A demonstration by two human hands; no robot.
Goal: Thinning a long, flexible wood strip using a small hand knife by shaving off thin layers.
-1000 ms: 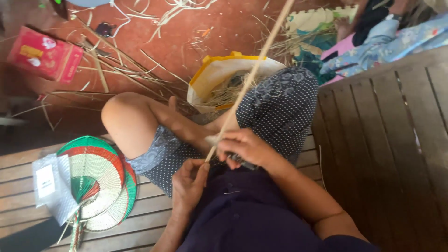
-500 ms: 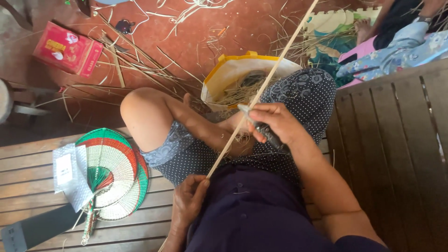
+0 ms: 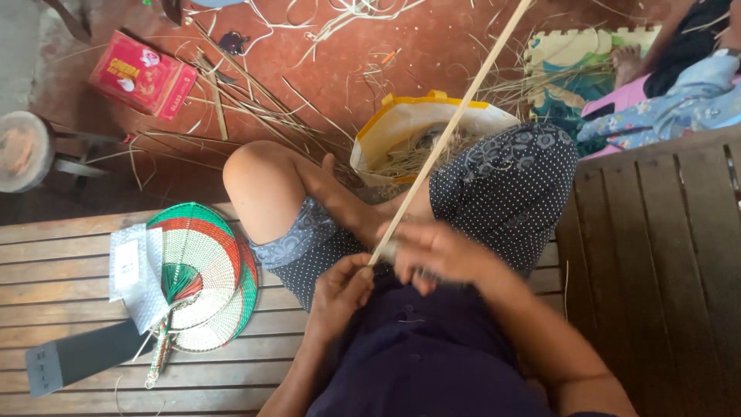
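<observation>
The left hand [image 3: 345, 287] has its fingers curled together around the lower end of a long pale bamboo strip [image 3: 455, 120], which rises slantwise from the person's lap, over the bent knee, toward the top edge of the view. The right hand [image 3: 440, 253], blurred, closes on the same strip just above the left; whether it also holds a tool, I cannot tell. On the wooden bench [image 3: 54, 270], near its front edge, lie woven fans [image 3: 204, 278].

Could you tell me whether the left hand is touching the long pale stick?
Touching. The head view shows the left hand pinching the lower end of the long pale stick, with fingers wrapped at its tip.
</observation>
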